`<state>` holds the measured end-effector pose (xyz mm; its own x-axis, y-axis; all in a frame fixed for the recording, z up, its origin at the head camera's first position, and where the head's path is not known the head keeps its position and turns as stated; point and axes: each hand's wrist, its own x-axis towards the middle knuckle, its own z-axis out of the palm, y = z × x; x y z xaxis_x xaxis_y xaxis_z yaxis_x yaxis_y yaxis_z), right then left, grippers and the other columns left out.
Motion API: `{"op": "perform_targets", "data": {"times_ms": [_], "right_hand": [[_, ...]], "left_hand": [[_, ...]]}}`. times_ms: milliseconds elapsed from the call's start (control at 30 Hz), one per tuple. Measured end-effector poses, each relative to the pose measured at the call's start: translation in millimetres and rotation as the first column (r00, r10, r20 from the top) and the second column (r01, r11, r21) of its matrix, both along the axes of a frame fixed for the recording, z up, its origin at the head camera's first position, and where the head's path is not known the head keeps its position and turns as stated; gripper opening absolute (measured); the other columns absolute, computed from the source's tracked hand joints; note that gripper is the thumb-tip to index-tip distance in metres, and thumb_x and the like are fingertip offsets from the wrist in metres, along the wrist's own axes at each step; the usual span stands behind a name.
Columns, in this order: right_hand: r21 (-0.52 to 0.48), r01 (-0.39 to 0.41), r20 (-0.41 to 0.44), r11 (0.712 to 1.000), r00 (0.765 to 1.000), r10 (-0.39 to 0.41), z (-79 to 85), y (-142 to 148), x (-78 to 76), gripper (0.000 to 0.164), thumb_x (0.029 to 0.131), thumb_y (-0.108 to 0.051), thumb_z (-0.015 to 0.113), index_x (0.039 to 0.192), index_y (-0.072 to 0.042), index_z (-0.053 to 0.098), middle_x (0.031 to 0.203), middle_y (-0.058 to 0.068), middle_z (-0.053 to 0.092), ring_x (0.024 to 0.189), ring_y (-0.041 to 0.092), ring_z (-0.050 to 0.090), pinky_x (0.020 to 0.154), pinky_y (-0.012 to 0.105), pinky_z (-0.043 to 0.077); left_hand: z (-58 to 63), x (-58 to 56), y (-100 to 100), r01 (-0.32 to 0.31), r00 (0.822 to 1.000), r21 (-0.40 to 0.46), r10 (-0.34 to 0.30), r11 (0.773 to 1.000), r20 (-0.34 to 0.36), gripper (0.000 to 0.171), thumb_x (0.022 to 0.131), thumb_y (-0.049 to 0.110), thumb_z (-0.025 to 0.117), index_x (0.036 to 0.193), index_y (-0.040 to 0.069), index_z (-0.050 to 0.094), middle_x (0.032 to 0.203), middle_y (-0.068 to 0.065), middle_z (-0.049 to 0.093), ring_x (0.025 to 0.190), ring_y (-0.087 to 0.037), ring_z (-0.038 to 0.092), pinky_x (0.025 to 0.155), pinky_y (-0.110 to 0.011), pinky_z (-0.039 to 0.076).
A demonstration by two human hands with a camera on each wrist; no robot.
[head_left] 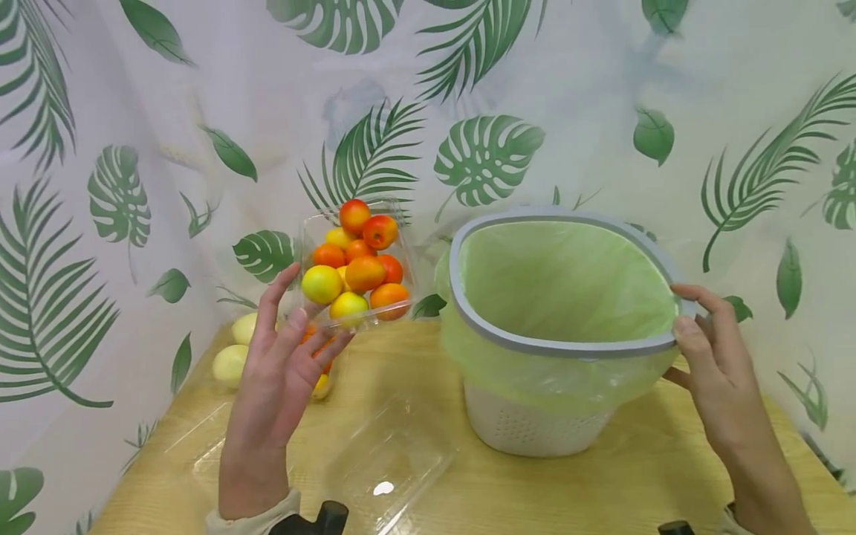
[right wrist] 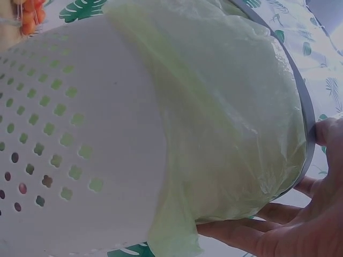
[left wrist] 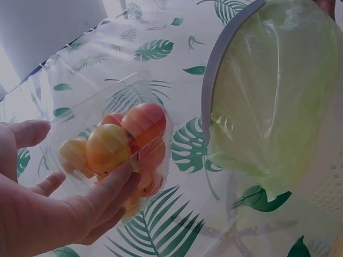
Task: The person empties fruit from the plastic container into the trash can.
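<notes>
My left hand [head_left: 281, 371] holds up a clear plastic box [head_left: 357, 323] of small round red, orange and yellow fruits [head_left: 364, 273], above the table's left side. In the left wrist view, the thumb is at the box's side and the other fingers [left wrist: 110, 187] lie under the fruits. A white perforated trash bin [head_left: 528, 423] stands on the table, lined with a light green plastic bag [head_left: 562, 286] that hangs over its outside. My right hand [head_left: 718, 364] pinches the bin's grey rim [head_left: 484, 327] at its right side, the thumb on top.
On the wooden table [head_left: 535, 498], another clear plastic container [head_left: 394, 461] lies in front. Pale yellow-green fruits [head_left: 230, 364] and more orange ones [head_left: 322, 385] sit behind my left hand. A leaf-patterned curtain [head_left: 588, 67] hangs close behind the table.
</notes>
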<state>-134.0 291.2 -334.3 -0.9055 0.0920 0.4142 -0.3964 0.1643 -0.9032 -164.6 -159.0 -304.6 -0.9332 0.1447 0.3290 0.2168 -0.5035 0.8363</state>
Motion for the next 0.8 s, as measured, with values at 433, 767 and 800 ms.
{"op": "perform_targets", "data": {"times_ms": [433, 767, 800], "right_hand": [[0.034, 0.011, -0.002, 0.999, 1.0, -0.011, 1.8, -4, -0.5, 0.047, 0.11, -0.018, 0.04, 0.157, -0.017, 0.034, 0.137, 0.011, 0.049, 0.117, 0.017, 0.054, 0.075, 0.016, 0.053], [0.008, 0.009, -0.012, 1.0, 1.0, -0.009, 0.4, -3, 0.8, 0.047, 0.11, -0.017, 0.04, 0.157, -0.016, 0.035, 0.133, 0.01, 0.051, 0.114, 0.018, 0.054, 0.074, 0.015, 0.053], [0.004, 0.007, -0.009, 1.0, 1.0, -0.007, 0.3, -4, 0.7, 0.047, 0.11, -0.017, 0.04, 0.157, -0.016, 0.035, 0.133, 0.01, 0.051, 0.114, 0.018, 0.054, 0.074, 0.016, 0.053]], "left_hand": [[7.2, 1.0, 24, 0.03, 0.997, 0.046, -0.027, 0.998, -0.07, 0.058, 0.109, 0.014, 0.046, 0.162, 0.024, 0.026, 0.163, -0.013, 0.027, 0.131, -0.037, 0.053, 0.107, -0.043, 0.049], [27.1, -8.3, 36, 0.041, 0.998, 0.017, -0.04, 0.999, -0.051, 0.062, 0.105, 0.004, 0.047, 0.159, 0.028, 0.03, 0.158, -0.014, 0.035, 0.132, -0.037, 0.05, 0.109, -0.041, 0.047], [28.0, -8.4, 37, 0.046, 0.998, 0.013, -0.045, 0.999, -0.05, 0.062, 0.104, 0.004, 0.047, 0.159, 0.028, 0.031, 0.158, -0.014, 0.035, 0.132, -0.038, 0.05, 0.109, -0.041, 0.047]]}}
